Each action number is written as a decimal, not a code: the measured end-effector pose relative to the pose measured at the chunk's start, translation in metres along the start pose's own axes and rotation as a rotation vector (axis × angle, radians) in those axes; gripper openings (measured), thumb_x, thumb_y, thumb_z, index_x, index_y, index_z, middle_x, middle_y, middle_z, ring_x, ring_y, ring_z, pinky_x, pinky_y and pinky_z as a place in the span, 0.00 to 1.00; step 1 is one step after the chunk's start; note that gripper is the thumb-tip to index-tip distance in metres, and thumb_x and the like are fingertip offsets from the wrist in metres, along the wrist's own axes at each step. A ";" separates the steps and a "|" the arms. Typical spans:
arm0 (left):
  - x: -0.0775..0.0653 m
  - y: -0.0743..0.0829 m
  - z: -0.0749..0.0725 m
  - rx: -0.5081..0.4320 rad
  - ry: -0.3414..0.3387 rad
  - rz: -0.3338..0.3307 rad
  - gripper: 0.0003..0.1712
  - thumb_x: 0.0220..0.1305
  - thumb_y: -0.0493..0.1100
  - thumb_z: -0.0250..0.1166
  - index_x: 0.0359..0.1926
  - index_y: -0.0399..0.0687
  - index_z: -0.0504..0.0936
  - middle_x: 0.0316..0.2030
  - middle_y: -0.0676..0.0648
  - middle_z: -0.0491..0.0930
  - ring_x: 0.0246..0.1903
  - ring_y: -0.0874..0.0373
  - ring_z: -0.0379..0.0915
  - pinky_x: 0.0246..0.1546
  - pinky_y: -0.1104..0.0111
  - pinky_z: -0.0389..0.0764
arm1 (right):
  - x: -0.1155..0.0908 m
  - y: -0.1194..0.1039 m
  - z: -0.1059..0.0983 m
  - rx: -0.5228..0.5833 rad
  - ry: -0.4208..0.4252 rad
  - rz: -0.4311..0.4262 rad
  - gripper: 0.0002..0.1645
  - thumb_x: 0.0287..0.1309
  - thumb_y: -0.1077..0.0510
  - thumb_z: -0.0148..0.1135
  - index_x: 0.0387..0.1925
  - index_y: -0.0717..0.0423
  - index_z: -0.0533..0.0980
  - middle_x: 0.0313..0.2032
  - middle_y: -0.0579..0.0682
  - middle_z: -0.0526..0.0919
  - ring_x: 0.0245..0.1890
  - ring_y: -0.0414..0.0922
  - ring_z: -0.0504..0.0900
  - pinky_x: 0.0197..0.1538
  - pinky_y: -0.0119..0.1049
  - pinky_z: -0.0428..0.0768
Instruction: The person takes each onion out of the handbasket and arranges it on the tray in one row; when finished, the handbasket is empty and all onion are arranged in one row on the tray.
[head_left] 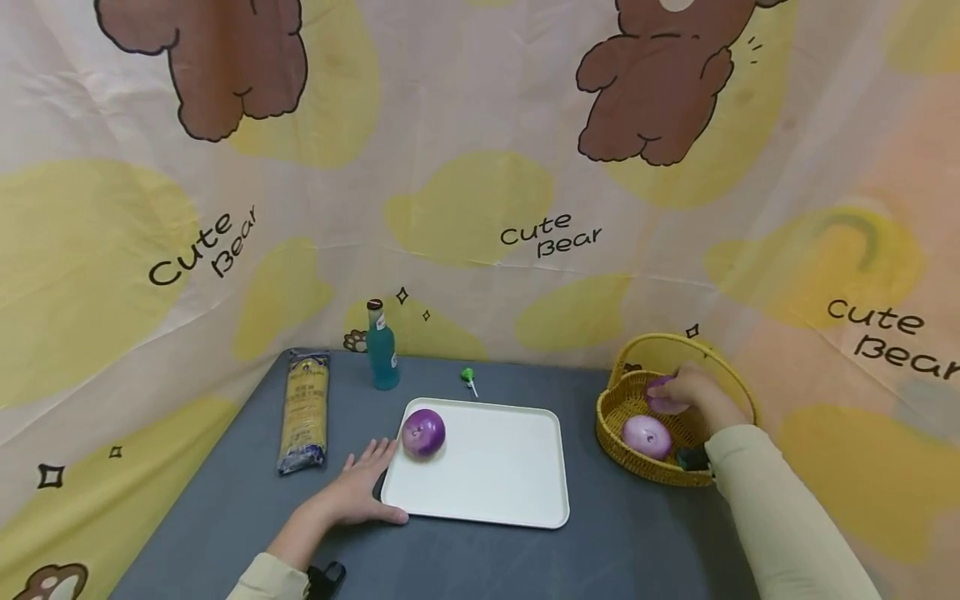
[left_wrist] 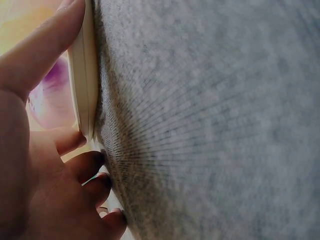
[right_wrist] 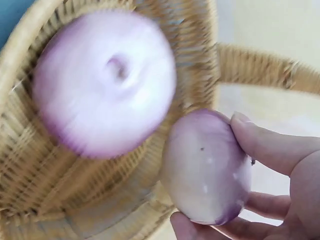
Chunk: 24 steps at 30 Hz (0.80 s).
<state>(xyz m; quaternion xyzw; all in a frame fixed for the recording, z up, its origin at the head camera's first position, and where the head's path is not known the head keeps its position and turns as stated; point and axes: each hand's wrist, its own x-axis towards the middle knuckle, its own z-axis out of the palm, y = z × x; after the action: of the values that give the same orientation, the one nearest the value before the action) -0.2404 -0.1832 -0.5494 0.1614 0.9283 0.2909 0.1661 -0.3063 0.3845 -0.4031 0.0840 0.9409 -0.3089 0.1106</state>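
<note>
My right hand (head_left: 693, 390) grips a purple onion (right_wrist: 207, 167) between thumb and fingers, over the wicker basket (head_left: 609, 421). A second, paler onion (head_left: 647, 437) lies in the basket below it; the right wrist view shows it large beside the held one. At the left edge of the white tray (head_left: 495, 467) rests my left hand (head_left: 356, 487), fingers spread and thumb along the front corner. On that tray, near its left side, sits a dark purple onion (head_left: 423, 433). The left wrist view shows the thumb and fingertips at the tray's rim (left_wrist: 85, 75).
A blue bottle (head_left: 382, 354) stands at the back left, beside a long pack of noodles (head_left: 305, 412). Behind the tray lies a green lollipop (head_left: 468, 379). The basket's tall handle (head_left: 675, 340) arches over its back. A printed curtain hangs behind the grey table (head_left: 600, 550).
</note>
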 end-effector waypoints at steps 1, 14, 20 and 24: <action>0.001 0.000 0.000 0.006 0.000 0.002 0.76 0.42 0.70 0.78 0.80 0.41 0.47 0.79 0.33 0.45 0.79 0.34 0.33 0.74 0.35 0.33 | -0.001 -0.005 -0.001 -0.033 0.011 -0.020 0.31 0.61 0.51 0.70 0.44 0.78 0.73 0.38 0.66 0.81 0.38 0.56 0.84 0.44 0.45 0.84; -0.001 0.003 -0.001 0.008 -0.008 -0.003 0.75 0.42 0.70 0.78 0.80 0.41 0.47 0.79 0.32 0.45 0.79 0.34 0.33 0.74 0.35 0.34 | -0.017 -0.050 0.017 -0.053 0.128 -0.201 0.33 0.56 0.44 0.75 0.48 0.70 0.78 0.40 0.63 0.83 0.37 0.53 0.80 0.35 0.37 0.81; -0.002 0.002 0.000 0.005 -0.012 -0.017 0.75 0.43 0.70 0.78 0.80 0.42 0.47 0.79 0.34 0.45 0.79 0.35 0.32 0.74 0.36 0.33 | -0.019 -0.063 0.033 -0.088 0.136 -0.225 0.38 0.54 0.42 0.75 0.51 0.71 0.78 0.41 0.64 0.84 0.38 0.54 0.81 0.38 0.41 0.82; -0.002 0.002 0.000 0.009 -0.014 -0.022 0.75 0.43 0.70 0.78 0.80 0.43 0.47 0.79 0.34 0.45 0.79 0.35 0.33 0.75 0.36 0.33 | -0.018 -0.072 0.044 -0.085 0.129 -0.235 0.40 0.54 0.41 0.75 0.56 0.69 0.77 0.46 0.66 0.83 0.43 0.56 0.81 0.44 0.45 0.83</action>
<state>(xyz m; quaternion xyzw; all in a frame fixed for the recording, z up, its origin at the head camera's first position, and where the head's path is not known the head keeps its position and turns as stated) -0.2384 -0.1828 -0.5480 0.1536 0.9302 0.2838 0.1751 -0.2981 0.2990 -0.3918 -0.0117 0.9616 -0.2737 0.0163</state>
